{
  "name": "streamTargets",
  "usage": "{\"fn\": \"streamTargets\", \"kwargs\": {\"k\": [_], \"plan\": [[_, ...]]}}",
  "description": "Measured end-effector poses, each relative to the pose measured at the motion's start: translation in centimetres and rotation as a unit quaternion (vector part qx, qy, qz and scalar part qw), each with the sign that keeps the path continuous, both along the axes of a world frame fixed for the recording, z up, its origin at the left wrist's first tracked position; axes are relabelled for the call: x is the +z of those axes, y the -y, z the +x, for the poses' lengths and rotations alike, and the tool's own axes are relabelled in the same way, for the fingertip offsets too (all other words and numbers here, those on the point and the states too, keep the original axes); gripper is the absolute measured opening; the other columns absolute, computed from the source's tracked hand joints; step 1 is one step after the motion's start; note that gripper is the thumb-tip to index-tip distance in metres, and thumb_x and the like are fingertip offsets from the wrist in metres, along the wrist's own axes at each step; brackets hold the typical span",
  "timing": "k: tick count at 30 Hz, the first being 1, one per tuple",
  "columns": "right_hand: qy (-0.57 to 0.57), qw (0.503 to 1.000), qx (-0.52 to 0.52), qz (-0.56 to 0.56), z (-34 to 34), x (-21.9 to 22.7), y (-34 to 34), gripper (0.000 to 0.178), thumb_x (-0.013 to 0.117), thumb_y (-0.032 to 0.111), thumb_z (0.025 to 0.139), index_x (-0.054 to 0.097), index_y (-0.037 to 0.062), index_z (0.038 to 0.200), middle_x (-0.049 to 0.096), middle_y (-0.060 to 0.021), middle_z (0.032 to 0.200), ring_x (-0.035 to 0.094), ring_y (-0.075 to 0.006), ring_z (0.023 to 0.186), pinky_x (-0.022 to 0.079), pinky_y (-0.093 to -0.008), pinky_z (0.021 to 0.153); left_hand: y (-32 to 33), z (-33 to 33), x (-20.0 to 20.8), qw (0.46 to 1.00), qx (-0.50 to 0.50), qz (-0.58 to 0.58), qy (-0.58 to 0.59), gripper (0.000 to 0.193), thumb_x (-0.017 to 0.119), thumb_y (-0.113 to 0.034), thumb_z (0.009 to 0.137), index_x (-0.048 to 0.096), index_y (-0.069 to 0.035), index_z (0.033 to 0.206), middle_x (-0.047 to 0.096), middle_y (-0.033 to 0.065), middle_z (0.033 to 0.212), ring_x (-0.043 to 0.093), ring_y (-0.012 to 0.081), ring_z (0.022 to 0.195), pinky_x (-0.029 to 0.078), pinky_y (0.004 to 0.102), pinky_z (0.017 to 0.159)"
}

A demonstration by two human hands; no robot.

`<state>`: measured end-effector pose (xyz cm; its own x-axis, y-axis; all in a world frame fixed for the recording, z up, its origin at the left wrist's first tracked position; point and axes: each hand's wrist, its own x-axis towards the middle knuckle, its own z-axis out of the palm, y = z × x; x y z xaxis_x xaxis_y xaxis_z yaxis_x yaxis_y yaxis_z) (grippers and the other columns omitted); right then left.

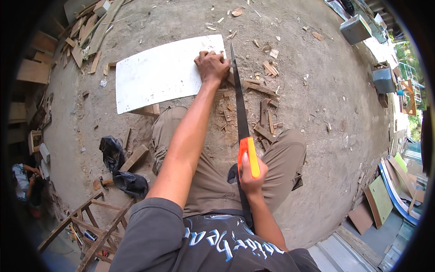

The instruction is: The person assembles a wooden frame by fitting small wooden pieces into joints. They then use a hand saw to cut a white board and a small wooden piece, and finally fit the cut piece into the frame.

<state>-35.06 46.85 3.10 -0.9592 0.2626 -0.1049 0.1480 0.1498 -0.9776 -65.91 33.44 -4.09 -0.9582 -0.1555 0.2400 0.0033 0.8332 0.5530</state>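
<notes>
Orange-handled saw [240, 115] clenched in right hand [250, 174]; left hand [211, 67] presses white board [158, 72] flat.

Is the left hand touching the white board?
Touching. The head view shows the left hand pressed flat on the right end of the white board, with no gap under the fingers, beside the saw.

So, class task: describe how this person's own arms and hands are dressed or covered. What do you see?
Both forearms are bare, with no gloves, watch or rings visible on the left hand or the right hand. A dark grey short sleeve covers the left upper arm. The shirt has light lettering on its front.
</notes>
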Motion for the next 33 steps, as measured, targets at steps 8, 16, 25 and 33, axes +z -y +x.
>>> {"fn": "streamTargets", "kwargs": {"k": [8,16,25,33], "plan": [[-0.004,0.999,0.003,0.042,5.2,1.5,-0.9,0.023,0.063,0.011,0.092,0.058,-0.0008,0.074,0.050,-0.0025,0.056,0.046,-0.0082,0.049,0.038,-0.0295,0.046,0.2,-0.2,-0.3,1.000,0.007,-0.005,0.002,0.021,0.062,-0.028,0.072,0.077,-0.013,0.074,0.073,0.0050,0.092,0.053,0.0247,0.103,0.031,0.0412,0.103],[-0.068,0.991,0.007,0.116,4.8,1.4,-0.1,0.024,0.057,0.013,0.094,0.060,-0.0009,0.075,0.053,-0.0014,0.055,0.048,-0.0077,0.047,0.036,-0.0262,0.045,0.4,-0.9,-0.6,1.000,0.015,-0.005,-0.008,0.019,0.062,-0.028,0.072,0.075,-0.014,0.069,0.071,0.0024,0.087,0.053,0.0224,0.101,0.031,0.0433,0.102],[-0.026,0.999,0.006,0.038,0.6,0.0,0.7,0.031,0.058,0.015,0.096,0.055,0.0018,0.068,0.049,-0.0010,0.054,0.044,-0.0083,0.047,0.035,-0.0281,0.046,0.8,-1.5,-1.2,0.999,0.025,0.002,-0.042,0.023,0.063,-0.031,0.072,0.074,-0.012,0.068,0.071,0.0032,0.087,0.052,0.0241,0.106,0.030,0.0424,0.103],[-0.010,0.999,0.011,0.033,-0.6,0.6,0.7,0.028,0.058,0.013,0.096,0.056,0.0011,0.070,0.053,-0.0009,0.057,0.046,-0.0066,0.050,0.035,-0.0261,0.047,0.2,-0.4,-0.6,1.000,-0.009,0.002,-0.013,0.024,0.063,-0.032,0.073,0.070,-0.012,0.063,0.071,0.0028,0.087,0.051,0.0253,0.106,0.030,0.0431,0.102]]}}
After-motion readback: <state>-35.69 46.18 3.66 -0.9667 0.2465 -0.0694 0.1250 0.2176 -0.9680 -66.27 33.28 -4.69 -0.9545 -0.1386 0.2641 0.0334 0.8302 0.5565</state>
